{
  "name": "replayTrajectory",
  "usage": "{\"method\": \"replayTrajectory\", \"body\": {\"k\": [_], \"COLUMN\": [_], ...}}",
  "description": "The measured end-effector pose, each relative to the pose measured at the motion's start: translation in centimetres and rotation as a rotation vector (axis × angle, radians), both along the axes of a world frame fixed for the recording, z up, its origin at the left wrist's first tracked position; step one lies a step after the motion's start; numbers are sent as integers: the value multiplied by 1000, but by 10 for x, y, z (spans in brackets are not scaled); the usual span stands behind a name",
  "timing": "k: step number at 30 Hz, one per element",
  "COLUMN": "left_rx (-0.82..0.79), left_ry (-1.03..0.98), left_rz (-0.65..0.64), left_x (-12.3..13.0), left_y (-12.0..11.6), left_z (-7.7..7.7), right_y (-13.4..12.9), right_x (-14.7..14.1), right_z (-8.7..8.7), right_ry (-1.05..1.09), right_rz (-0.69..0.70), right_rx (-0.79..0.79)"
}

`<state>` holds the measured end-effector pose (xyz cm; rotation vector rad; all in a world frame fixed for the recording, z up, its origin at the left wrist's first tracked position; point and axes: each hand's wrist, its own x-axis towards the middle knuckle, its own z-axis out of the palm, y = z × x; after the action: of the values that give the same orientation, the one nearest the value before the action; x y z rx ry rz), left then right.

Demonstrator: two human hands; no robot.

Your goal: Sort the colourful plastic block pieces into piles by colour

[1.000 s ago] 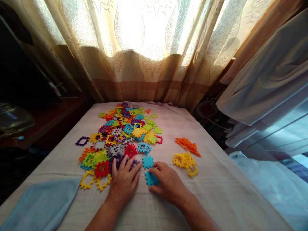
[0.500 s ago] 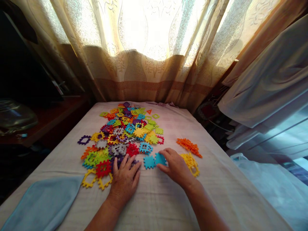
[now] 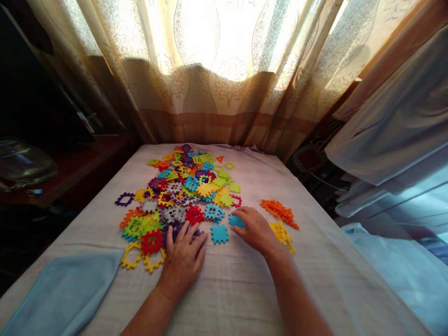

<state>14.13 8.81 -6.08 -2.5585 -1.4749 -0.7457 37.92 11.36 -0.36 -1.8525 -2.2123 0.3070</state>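
The right hand (image 3: 254, 231) has a solid blue tile (image 3: 235, 220) between thumb and fingertips, the fingers over its far side and the thumb at its near edge. It looks like a light pinch by the rim, which would let a thin, flat piece be slid or turned easily; whether it touches the cloth underneath, I cannot tell. The left hand (image 3: 182, 263) grips nothing — it lies open, palm down, fingers spread, their tips on the purple pieces (image 3: 169, 235) at the near edge of the heap, perhaps to steady them or simply to rest there.

The held tile is just beyond and to the right of a second blue tile (image 3: 219, 234), a narrow gap between them. Both look roughly square, so neither has a clear long axis. The second one lies flat, one toothed side facing the person; the held one, partly hidden by the fingers, seems to lie nearly level, its sides running roughly across and away.

Beyond them sits a blue window piece (image 3: 212, 212). Right of the hand, yellow frames (image 3: 281, 233) and orange pieces (image 3: 279, 212) lie in separate groups — apparently sorted by colour, away from the mixed heap.
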Motion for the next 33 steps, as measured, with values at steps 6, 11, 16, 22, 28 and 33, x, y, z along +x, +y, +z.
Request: {"method": "replayTrajectory", "body": {"k": [6,11,16,22,28,33], "left_rx": [-16,-4,-2,-2,-15,-27], "left_ry": [9,9,21,25,35,34], "left_rz": [-5,-3,0,-6,-4,-4], "left_x": [-1,-1,-1,-2,-1,-1], "left_y": [0,0,-1,0,-1,0], "left_z": [0,0,0,0,1,0], "right_y": [-10,-10,-9,-10,1,4], "right_x": [-23,-35,-36,-29,0,10], "right_z": [7,6,0,1,8,4], "right_ry": [-33,-99,-100,-106,-133,-185], "right_rz": [83,83,78,105,-78,-106], "right_rx": [-129,-157,-133,-106,12,-41]}}
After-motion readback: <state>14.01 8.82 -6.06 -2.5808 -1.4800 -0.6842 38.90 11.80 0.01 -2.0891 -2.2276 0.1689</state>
